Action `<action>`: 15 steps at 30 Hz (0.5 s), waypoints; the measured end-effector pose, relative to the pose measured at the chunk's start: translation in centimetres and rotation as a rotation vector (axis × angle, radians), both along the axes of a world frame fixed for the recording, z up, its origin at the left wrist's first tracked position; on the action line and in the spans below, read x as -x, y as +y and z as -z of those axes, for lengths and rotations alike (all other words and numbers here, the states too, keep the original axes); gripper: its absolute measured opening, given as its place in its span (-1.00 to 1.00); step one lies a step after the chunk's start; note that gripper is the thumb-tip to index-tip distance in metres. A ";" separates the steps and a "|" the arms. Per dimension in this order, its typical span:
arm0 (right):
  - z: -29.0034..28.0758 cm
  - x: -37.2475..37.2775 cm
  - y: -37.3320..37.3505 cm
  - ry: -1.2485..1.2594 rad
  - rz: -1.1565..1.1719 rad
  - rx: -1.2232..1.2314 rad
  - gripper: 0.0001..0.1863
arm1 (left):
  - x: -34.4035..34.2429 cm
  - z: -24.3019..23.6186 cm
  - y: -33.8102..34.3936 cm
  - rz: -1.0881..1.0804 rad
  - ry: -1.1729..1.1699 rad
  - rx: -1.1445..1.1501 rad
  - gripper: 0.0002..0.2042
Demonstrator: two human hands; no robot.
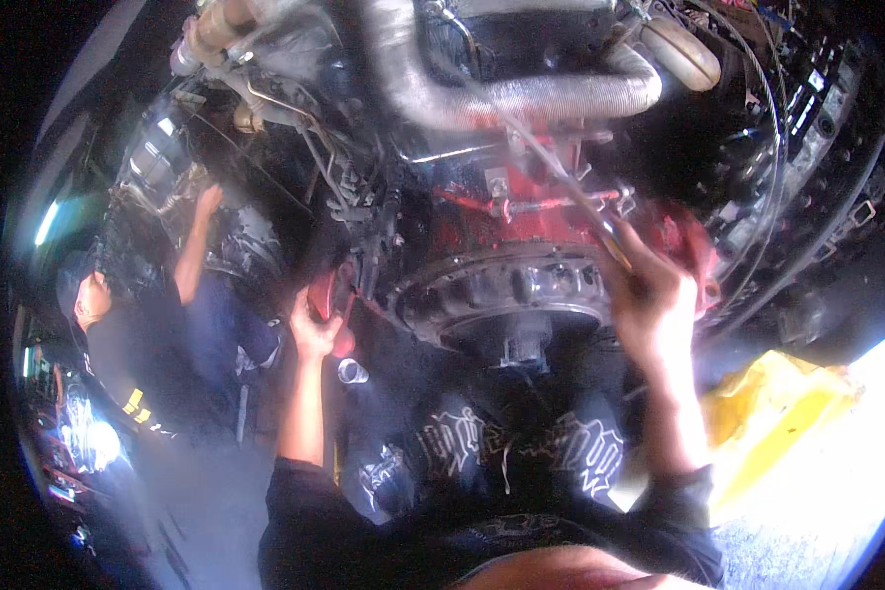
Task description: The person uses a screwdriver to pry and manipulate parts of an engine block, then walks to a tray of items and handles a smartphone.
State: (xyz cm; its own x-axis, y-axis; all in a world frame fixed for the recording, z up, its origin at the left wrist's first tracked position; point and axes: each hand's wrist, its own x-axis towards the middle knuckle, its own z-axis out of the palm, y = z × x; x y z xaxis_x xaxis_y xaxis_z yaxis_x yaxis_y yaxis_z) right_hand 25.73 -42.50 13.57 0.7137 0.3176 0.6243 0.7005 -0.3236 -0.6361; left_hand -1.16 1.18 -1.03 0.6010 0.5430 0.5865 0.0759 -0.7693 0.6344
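Right fingers (631, 254) clamped on metal rod (564, 179), rod extending up-left; left fingers (303, 313) around red part (326, 292)

Blurred rod (560, 175) in right hand (651, 287)

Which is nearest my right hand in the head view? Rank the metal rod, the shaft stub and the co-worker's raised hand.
1. Metal rod: in the right hand.
2. Shaft stub: lower, to its left.
3. Co-worker's raised hand: far left.

Thin rod (559, 170) — slanted, blurred, seemingly metal; red piece (325, 289) — farther left, lower.
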 end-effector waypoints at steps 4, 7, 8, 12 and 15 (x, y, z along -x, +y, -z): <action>-0.9 -2.1 -0.8 -0.132 0.023 0.093 -0.63 | -0.7 0.7 -0.4 0.105 -0.107 0.200 -0.40; -0.6 -3.2 -3.5 -0.184 0.048 0.121 -0.60 | 0.1 0.1 -0.2 0.005 -0.087 -0.057 -0.37; -1.1 -3.4 -3.3 -0.121 0.053 0.131 -0.60 | 0.2 0.0 0.0 -0.016 -0.096 -0.012 -0.37; -4.2 -3.4 -1.7 -0.131 0.047 0.285 -0.59 | 0.0 0.7 -0.6 -0.018 -0.150 0.141 -0.35; -3.6 -6.1 -5.9 -0.094 0.040 0.245 -0.60 | -0.1 0.3 -0.6 -0.078 -0.087 0.035 -0.34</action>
State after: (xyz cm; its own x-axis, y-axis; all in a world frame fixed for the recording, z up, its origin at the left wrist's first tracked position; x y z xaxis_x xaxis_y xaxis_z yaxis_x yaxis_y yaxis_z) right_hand 31.84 -48.40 17.15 0.6712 0.4399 0.5967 0.7363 -0.4886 -0.4681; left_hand -1.02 0.55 -1.36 0.5035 0.6071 0.6147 0.0778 -0.7404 0.6676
